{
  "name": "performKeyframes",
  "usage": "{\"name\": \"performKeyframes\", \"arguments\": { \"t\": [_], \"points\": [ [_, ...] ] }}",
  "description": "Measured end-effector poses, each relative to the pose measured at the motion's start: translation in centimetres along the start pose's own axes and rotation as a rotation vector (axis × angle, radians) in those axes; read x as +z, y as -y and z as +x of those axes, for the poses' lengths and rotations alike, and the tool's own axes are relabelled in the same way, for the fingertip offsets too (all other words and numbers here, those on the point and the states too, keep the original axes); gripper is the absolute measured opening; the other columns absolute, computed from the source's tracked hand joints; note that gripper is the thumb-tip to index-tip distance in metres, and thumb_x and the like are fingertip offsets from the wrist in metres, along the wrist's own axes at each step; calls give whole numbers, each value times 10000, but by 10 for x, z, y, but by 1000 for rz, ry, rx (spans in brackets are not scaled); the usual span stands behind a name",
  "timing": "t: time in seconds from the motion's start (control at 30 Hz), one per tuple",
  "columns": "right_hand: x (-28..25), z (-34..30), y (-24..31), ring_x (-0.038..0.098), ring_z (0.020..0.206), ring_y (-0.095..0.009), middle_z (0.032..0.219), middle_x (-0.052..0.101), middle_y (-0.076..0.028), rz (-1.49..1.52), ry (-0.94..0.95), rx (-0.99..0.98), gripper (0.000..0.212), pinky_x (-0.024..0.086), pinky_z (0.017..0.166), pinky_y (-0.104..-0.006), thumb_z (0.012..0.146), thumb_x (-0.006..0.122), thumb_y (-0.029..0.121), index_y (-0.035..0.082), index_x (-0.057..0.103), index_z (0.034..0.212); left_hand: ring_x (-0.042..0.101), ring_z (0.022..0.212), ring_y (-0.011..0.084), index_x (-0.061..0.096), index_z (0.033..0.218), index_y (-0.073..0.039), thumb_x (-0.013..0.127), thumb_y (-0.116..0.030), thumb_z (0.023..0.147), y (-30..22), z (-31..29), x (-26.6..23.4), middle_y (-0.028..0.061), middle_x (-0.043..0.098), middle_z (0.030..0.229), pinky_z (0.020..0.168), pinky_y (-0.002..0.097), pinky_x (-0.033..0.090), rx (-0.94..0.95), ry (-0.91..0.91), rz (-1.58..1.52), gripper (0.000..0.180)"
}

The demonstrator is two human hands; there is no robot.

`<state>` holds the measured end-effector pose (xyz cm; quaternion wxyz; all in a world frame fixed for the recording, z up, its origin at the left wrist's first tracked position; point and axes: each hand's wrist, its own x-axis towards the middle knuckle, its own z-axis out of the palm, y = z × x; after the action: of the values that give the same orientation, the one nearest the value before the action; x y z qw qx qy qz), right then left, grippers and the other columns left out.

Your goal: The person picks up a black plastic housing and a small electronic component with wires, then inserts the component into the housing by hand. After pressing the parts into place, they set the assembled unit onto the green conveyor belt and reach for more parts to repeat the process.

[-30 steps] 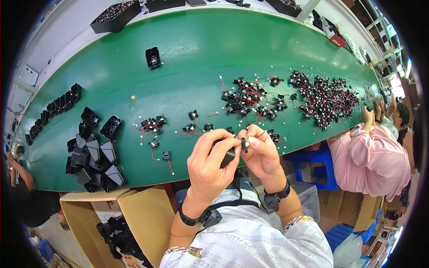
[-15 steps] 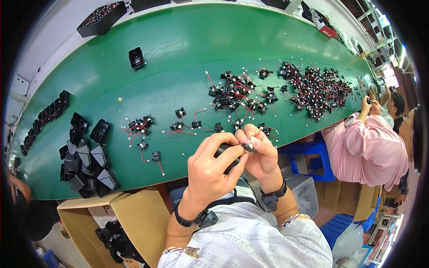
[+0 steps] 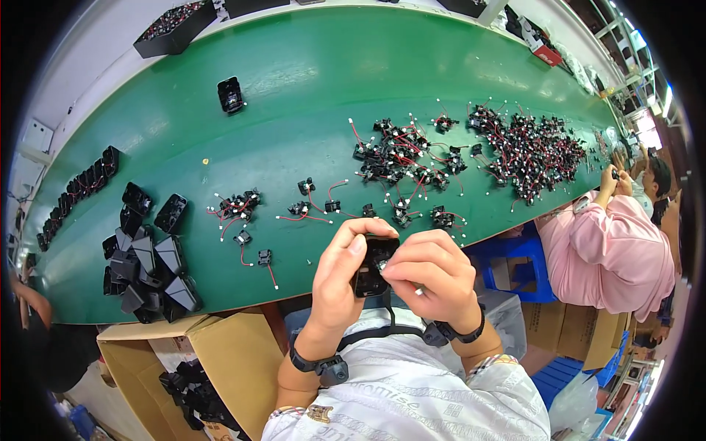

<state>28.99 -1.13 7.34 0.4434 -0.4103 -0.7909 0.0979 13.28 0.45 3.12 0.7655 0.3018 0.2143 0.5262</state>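
My left hand [image 3: 334, 275] is wrapped round a black plastic housing [image 3: 368, 278], tilted so its hollow side shows. At the housing's right edge, the fingers of my right hand [image 3: 441, 275] pinch a small wired part [image 3: 382, 264], mostly hidden behind the fingertips. A white connector [image 3: 419, 292] sticks out below the right fingers. Both hands are above the table's near edge. Beyond them lie loose black wired parts [image 3: 402, 213] with red leads and white plugs.
A pile of black housings [image 3: 147, 257] stands at left on the green table [image 3: 294, 88], with a row of housings [image 3: 79, 192] behind it. One housing [image 3: 230, 95] lies farther back. A large heap of wired parts [image 3: 533, 151] spreads right. A cardboard box [image 3: 235, 360] stands below; a person in pink [image 3: 607, 246] sits right.
The housing has turned so its hollow side shows. My right hand has shifted right and lower, its fingertips now at the housing's edge, with a white connector visible under them.
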Motion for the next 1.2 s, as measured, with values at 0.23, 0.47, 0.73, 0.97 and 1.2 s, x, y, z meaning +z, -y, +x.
{"name": "performKeyframes", "arguments": {
  "t": [0.23,0.47,0.73,0.97,1.2],
  "points": [
    [8,1,9,613,682,-168,844,656,-42,-52,-24,162,276,496,586,-291,663,848,-34,93,756,891,524,1168,211,537,1192,35,459,-228,1052,4,-5,-1,162,562,1226,1036,357,412,223,-45,145,308],
    [20,-1,16,637,717,-193,863,659,-50,-67,-99,229,243,522,586,-302,680,856,0,77,756,888,538,1128,219,494,1218,24,484,-254,1049,9,-7,1,180,515,1266,1005,377,437,417,-78,214,325],
    [6,-2,7,671,810,-237,909,673,-87,199,-50,163,270,553,682,-334,701,834,-70,28,718,925,613,1007,233,470,1245,10,416,-324,1076,-1,-4,-15,175,580,1181,915,378,517,124,-2,-201,378],
    [18,3,2,660,794,-232,884,668,-77,30,7,58,283,546,685,-323,691,814,-75,46,714,926,609,971,222,495,1198,-11,368,-318,1042,-3,-5,-6,191,580,1176,854,343,522,130,-115,11,367],
    [15,6,1,644,743,-221,873,649,-45,-38,-5,7,315,525,615,-315,631,851,-40,62,745,909,587,1025,233,478,1235,11,437,-313,994,-1,-7,-9,209,537,1258,935,378,482,224,-46,149,406]
  ]
}}
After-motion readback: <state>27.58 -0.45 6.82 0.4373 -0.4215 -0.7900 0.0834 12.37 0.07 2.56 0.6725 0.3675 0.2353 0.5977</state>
